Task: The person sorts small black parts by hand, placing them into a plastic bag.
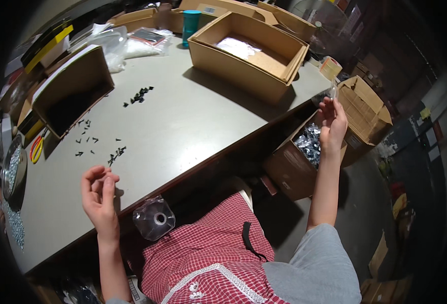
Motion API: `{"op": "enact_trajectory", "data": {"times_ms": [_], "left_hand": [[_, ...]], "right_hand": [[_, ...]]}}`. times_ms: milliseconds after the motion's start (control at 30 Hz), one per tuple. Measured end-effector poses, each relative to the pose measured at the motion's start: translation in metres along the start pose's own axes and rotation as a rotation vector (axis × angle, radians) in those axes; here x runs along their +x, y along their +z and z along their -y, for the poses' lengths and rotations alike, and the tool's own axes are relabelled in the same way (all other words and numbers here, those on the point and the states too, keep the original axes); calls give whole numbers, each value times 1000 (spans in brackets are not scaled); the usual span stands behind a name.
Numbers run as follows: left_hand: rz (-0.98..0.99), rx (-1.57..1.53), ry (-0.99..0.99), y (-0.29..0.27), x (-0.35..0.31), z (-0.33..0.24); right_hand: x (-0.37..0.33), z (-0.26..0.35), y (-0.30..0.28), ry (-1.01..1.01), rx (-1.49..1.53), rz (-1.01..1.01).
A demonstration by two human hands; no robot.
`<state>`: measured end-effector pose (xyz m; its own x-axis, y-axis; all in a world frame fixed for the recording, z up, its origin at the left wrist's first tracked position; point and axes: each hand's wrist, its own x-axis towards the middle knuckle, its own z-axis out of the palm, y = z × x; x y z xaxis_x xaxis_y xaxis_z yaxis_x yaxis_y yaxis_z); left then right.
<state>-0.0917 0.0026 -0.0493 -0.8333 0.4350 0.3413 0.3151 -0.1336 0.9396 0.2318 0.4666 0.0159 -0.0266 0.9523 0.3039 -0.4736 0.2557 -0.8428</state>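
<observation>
Screws (117, 154) left, packet (334, 89) right

The left hand (101, 195) curls by the screws, which lie loose on the table (183, 134), probably for easy reach; whether it grips anything cannot be told. The right hand (332, 124) pinches the clear packet near the box (288, 175), likewise close.

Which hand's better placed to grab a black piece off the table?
Left, I'd say: the left hand is close to the nearest small black pieces. The right hand is past the table, near a brown carton, with a clear plastic piece at its fingertips.
</observation>
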Motion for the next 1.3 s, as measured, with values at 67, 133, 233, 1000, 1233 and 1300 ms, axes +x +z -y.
{"op": "enact_trajectory", "data": {"times_ms": [67,133,233,1000,1233,1300], "left_hand": [[30,6,13,4,4,0],[59,3,9,11,8,-4],[122,17,-19,16,13,-4],[147,198,22,9,-2,-11],[69,132,72,22,0,-13],[36,148,87,18,-3,-12]], "right_hand": [[4,-7,-31,14,-5,-48],[2,-5,-26,-23,-64,-59],[12,5,11,-177,-209,85],[126,-118,251,42,-1153,920],[156,-71,205,2,-954,643],[133,-66,207,22,-696,679]]}}
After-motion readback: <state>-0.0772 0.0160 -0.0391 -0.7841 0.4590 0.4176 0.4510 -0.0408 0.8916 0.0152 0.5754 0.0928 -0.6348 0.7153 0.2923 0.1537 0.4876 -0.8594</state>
